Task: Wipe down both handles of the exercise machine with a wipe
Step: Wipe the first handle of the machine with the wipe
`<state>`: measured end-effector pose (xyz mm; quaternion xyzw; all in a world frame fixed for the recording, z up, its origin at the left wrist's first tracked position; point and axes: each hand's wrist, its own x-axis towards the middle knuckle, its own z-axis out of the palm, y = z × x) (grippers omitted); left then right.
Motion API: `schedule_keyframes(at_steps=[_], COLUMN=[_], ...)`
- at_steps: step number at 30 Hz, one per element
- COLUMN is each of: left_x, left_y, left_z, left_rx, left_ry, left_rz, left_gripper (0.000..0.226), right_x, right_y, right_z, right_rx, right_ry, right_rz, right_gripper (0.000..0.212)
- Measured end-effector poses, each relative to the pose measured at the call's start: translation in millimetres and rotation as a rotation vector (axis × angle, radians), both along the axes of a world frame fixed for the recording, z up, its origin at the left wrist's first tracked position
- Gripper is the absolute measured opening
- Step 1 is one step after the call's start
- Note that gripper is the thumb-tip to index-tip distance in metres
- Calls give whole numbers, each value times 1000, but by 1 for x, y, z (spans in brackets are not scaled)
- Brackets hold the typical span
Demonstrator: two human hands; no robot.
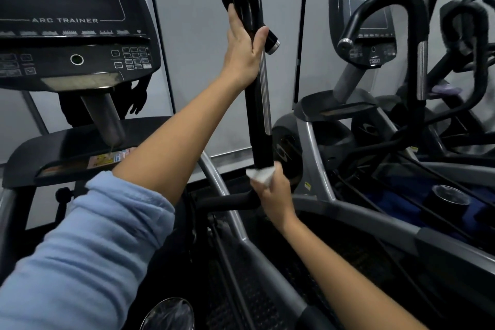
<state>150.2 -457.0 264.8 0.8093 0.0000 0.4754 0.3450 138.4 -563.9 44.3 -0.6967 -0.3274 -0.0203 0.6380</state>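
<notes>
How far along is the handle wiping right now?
In hand: the left hand grips the right handle high up while the right hand presses the white wipe against its lower end. Whether the upper part is already wiped cannot be told. The other handle is out of view, so its state is unknown.

Light blue fleecy sleeve [88, 244] pushed up left forearm, right forearm bare

Console [67, 21] left of handle [258, 115]; wipe [261, 175] at btm.
</notes>
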Motion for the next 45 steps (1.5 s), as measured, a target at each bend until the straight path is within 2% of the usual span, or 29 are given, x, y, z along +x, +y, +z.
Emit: schedule_keyframes(at_steps=[3, 9, 16, 19, 22, 24, 26, 36, 40, 45], left_x=[2, 3, 2, 1, 0, -1, -2, -12, -13, -12], left_y=[0, 1, 0, -2, -2, -4, -6, -13, -13, -14], left_z=[-1, -2, -1, -2, -3, -2, -3, -49, -54, -55], left_rx=[-3, 9, -11, -18, -24, -27, -39, -63, -66, -80], left_ry=[-17, -19, -5, -5, 20, 21, 28, 101, 88, 74], left_rz=[14, 19, 18, 16, 13, 24, 34, -19, -43, -26], left_gripper=[74, 73, 73, 75, 78, 77, 77, 84, 81, 79], right_x=[-2, 7, -1, -3, 3, 8, 12, -7, 2, 14], right_y=[-2, 7, 2, 4, 4, 5, 8, 8, 9, 13], right_z=[-7, 60, -14, -25, 4, 36, 55, -31, 0, 45], right_rx=[31, -64, 107, 127, 63, 44, 21, 202, 70, 13], right_ry=[43, -5, 139, 160, 59, -10, 6, 219, 98, 23], right_rz=[31, -51, 51, 7, -45, -76, -43, -20, -70, -65], right_gripper=[28, 33, 23, 20, 21, 29, 31, 18, 21, 27])
